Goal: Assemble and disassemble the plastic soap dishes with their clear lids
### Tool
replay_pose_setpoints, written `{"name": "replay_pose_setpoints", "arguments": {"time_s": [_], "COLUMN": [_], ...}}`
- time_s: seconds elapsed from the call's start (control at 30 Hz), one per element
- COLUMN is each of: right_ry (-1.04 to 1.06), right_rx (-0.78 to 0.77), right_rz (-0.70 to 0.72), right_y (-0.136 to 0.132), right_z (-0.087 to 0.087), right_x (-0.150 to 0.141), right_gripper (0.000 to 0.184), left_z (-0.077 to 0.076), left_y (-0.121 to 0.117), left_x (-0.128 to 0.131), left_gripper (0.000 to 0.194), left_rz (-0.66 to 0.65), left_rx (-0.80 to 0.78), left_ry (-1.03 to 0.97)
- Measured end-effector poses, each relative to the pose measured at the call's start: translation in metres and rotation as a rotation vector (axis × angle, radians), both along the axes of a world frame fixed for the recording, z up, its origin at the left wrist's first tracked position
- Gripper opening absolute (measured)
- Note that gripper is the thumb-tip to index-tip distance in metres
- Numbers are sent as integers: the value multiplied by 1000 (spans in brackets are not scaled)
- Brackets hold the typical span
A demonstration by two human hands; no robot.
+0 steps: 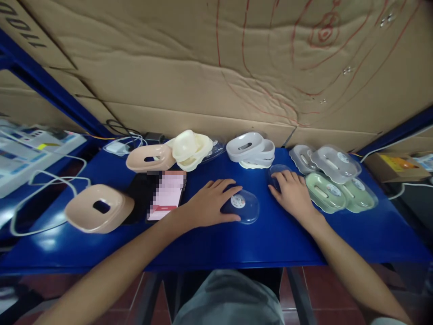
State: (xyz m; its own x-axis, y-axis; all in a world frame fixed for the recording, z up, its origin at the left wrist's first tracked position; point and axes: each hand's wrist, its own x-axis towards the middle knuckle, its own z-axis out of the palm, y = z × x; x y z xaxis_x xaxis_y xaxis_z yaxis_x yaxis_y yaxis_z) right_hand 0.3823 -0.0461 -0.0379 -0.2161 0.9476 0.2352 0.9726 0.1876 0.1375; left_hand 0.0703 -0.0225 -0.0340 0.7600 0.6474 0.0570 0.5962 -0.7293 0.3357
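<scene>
A clear plastic lid [249,211] with a round white sticker lies on the blue table. My left hand [208,205] spans its left end, thumb at the near edge and index finger at the far edge, the other fingers stretched out. Farther right, my right hand [293,193] rests with spread fingers over a second clear lid [275,169], which is partly hidden beneath them. Close to the right hand are green trays under clear covers [326,192], and grey covered ones [334,163] behind them. White oval pieces [248,146] are stacked between the hands, toward the back.
Cream pieces [189,146] and a pink oval piece [149,158] stand at the back left. Another pink piece [98,207] sits near a phone [167,194] with a lit, blurred screen. Pale cables [47,230] cross the left side. A cardboard wall [169,81] rises behind the table.
</scene>
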Motion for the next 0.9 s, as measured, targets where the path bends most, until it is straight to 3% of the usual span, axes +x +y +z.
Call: {"name": "replay_pose_setpoints", "arguments": {"time_s": [0.1,0.2,0.37,0.6,0.77,0.9], "right_ry": [154,248,260,258,273,321], "right_rx": [-86,-130,-152,-207,-79,106], "right_rz": [175,324,144,171,211,314], "right_y": [-5,-8,-11,-11,-7,9], "right_z": [2,4,4,-1,-2,9], "right_x": [7,13,17,16,15,2], "right_gripper": [28,37,67,50,42,44], "left_z": [-4,-6,-2,-3,-7,-4], "left_y": [0,-1,-5,-7,-10,-10], "left_x": [-6,-12,-16,-12,-11,-12], "left_gripper": [77,83,94,90,69,70], "left_rz": [23,49,28,52,67,57], "left_rx": [-10,-55,-98,-21,97,69], "left_ry": [-56,-105,-88,-63,-26,-35]}}
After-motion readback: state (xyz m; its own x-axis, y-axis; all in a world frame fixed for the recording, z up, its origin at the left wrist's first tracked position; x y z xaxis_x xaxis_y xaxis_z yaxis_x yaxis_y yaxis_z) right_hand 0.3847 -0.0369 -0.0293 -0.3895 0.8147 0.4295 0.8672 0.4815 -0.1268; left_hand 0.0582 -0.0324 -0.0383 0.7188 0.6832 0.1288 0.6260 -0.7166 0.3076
